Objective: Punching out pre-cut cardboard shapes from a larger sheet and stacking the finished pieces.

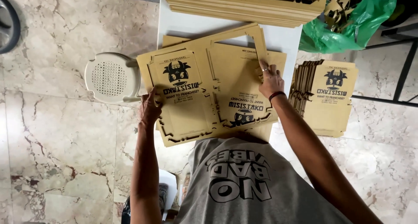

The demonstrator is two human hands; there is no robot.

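Note:
A flat brown die-cut cardboard sheet (pixel 204 89) with black printed logos lies on a white table (pixel 283 39). My left hand (pixel 150 108) grips the sheet's left edge. My right hand (pixel 271 79) presses on its right part, where a narrow cardboard frame strip (pixel 257 37) lifts away from the sheet. More flat sheets lie under it.
A tall stack of the same cardboard sheets (pixel 244 4) sits at the table's far end. A pile of cut-out box blanks (pixel 324 95) stands to the right. A green plastic bag (pixel 348 23) holds scraps. A white plastic stool (pixel 112 77) stands on the marble floor at left.

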